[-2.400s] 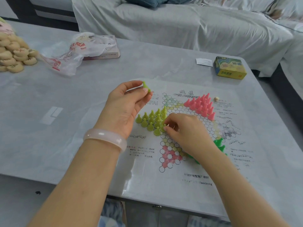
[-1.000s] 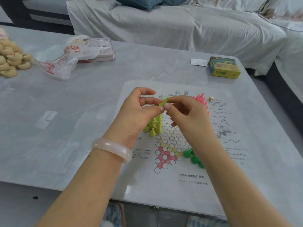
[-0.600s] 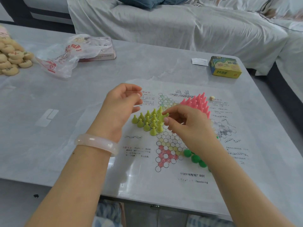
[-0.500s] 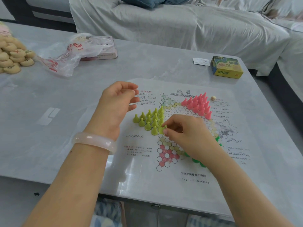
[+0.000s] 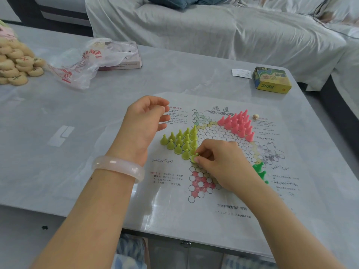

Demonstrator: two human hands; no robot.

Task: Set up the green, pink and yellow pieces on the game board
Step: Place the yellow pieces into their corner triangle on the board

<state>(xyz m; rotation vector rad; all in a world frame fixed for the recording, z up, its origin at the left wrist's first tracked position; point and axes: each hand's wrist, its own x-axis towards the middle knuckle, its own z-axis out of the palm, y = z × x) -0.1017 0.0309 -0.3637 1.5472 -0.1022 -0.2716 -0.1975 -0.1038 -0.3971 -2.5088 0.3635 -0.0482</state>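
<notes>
Head view: green pieces (image 5: 260, 171) are largely hidden behind the right hand (image 5: 223, 164). Game board (image 5: 223, 191) lies flat on the desk (image 5: 97, 117). Right hand pinches one yellow piece (image 5: 194, 157) at the near corner of the yellow pieces (image 5: 180, 140); its tilt cannot be determined. Left hand (image 5: 144, 125) hovers just left of that group, fingers loosely curled, holding nothing. Pink pieces (image 5: 238, 124) stand upright, tips up, beyond the right hand.

The single head camera looks forward and down, close over the game board (image 5: 223, 191) on the table (image 5: 58, 117), sofa (image 5: 213, 26) at 12 o'clock.
</notes>
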